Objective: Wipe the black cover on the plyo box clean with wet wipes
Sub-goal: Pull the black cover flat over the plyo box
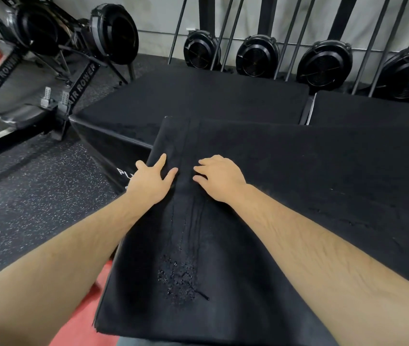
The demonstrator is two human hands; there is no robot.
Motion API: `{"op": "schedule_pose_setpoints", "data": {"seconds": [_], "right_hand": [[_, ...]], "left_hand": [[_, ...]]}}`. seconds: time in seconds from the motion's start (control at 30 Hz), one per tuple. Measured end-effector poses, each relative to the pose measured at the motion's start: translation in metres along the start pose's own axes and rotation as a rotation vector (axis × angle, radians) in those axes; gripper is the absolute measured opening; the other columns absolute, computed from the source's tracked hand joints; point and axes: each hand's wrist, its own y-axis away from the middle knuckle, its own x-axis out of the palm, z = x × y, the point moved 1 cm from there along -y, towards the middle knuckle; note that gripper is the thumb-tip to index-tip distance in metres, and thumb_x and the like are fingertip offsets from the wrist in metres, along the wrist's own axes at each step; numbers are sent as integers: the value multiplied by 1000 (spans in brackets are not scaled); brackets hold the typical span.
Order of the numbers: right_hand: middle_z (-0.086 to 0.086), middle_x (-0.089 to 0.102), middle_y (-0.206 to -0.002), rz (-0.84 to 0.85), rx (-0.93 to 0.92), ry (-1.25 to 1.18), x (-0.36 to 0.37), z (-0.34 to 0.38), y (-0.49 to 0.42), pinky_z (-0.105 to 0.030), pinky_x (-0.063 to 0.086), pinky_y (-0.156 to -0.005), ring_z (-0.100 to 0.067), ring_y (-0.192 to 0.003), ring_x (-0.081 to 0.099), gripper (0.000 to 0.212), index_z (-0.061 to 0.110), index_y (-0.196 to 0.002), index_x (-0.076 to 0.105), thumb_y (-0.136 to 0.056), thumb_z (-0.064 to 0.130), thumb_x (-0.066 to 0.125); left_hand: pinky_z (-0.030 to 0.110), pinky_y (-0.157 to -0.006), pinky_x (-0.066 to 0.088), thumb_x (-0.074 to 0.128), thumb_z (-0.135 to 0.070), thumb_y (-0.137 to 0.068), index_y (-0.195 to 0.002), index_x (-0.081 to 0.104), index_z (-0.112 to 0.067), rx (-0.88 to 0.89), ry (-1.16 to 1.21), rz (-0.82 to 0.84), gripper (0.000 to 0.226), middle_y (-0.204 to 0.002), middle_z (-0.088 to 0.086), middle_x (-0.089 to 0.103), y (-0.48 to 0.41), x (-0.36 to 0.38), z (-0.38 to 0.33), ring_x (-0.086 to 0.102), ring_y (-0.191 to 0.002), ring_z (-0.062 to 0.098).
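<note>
Fingers [162,159] of left hand [152,182] and right hand [219,178] touch the black cover [286,176].

White "AIR ROWER" runs along a rowing machine rail [85,79] left of the plyo box [103,146], and again along a second rail [5,72] farther left. The box's left side reads "PL"; the left hand [152,182] hides the rest.

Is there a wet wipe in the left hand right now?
No: the left hand lies with its fingers spread on the black cover, and nothing shows in its grip.
</note>
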Motion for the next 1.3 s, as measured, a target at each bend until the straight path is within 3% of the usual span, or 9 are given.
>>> {"op": "schedule_pose_setpoints", "data": {"seconds": [0.17,0.3,0.47,0.6,0.67,0.77,0.97,1.2,1.3], "right_hand": [[4,60,-134,-25,-19,-48,7,18,5,-38,41,-103,-22,-125,48,43,22,-128,64,-106,45,36],[4,58,-139,-22,-76,-73,8,35,5,-37,40,-104,-22,-127,48,43,22,-131,63,-105,46,38],[4,65,-124,-91,-105,-114,3,55,-10,-38,45,-98,-21,-117,54,41,22,-122,68,-104,46,41],[3,67,-112,-124,-165,-176,3,82,-27,-36,46,-90,-21,-107,57,36,23,-116,71,-103,42,44],[2,68,-106,-129,-212,-200,5,104,-35,-37,45,-87,-22,-103,57,34,23,-111,73,-103,41,45],[-1,69,-100,-101,-284,-224,11,142,-44,-39,44,-83,-24,-99,57,30,22,-104,72,-101,38,47],[-1,71,-97,56,-428,-253,35,237,-50,-39,43,-84,-28,-102,57,25,23,-96,72,-95,28,48],[1,70,-116,381,-554,-169,65,310,-39,-32,46,-89,-26,-111,62,26,28,-109,73,-92,24,55],[2,69,-117,430,-578,-144,78,330,-37,-32,47,-87,-26,-111,63,29,29,-109,73,-89,19,56]], "left_hand": [[44,-92,49,27,-76,-93,-156,13,-46,-78,-41,58,71,-145,24,30,28,-12,44,58,-110,42],[45,-94,47,28,-74,-94,-156,15,-44,-74,-16,40,70,-142,22,31,34,-9,47,56,-114,42],[49,-99,45,32,-69,-96,-155,25,-38,-55,-109,72,67,-144,23,32,29,1,56,52,-117,44],[49,-87,50,49,-45,-100,-128,62,-20,184,-37,-152,40,-122,12,54,34,-1,75,59,-104,38],[47,-77,52,46,-38,-98,-108,67,-17,256,24,-238,32,-106,5,60,38,-6,92,61,-93,32],[44,-67,49,45,-35,-92,-95,66,-18,269,46,-282,28,-88,1,59,52,-16,118,60,-81,30],[44,-72,49,47,-32,-87,-87,65,-16,65,68,-225,24,-83,2,60,104,-24,199,59,-81,30],[42,-78,49,56,-21,-89,-89,70,-19,-271,-12,-104,15,-90,2,63,175,-14,289,60,-90,31],[39,-82,47,61,-32,-92,-94,72,-21,-316,-30,-36,16,-96,1,62,192,-3,304,59,-97,29]]}}
